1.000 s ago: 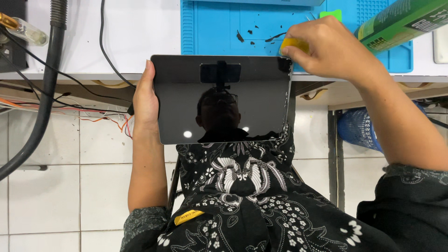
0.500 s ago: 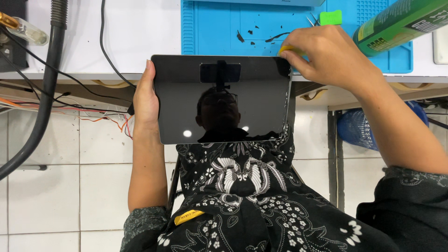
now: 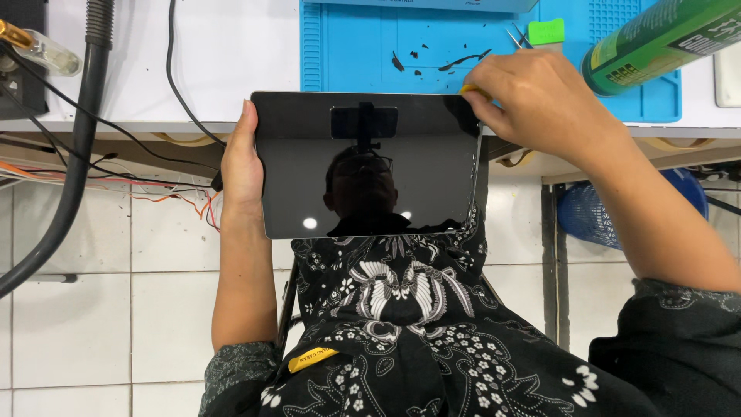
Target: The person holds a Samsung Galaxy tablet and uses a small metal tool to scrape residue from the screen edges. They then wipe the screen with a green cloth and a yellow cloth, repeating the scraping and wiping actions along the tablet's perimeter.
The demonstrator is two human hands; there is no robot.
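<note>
- The tablet, a thin dark slab with a glossy glass face, is held flat above the person's lap, its far edge just at the near edge of the white bench
- The left hand clasps the tablet's left edge, thumb along the rim, fingers hidden beneath
- The right hand sits at the far right corner, pinched shut on a small yellow tool pressed to that corner's edge
- It looks stiff, fairly light, slippery on the glass and easily cracked; I would hold it by the side rims, never pressing the face
- Farther off on the bench lie a blue work mat with dark scraps, a green spray can at far right, and black cables to the left
</note>
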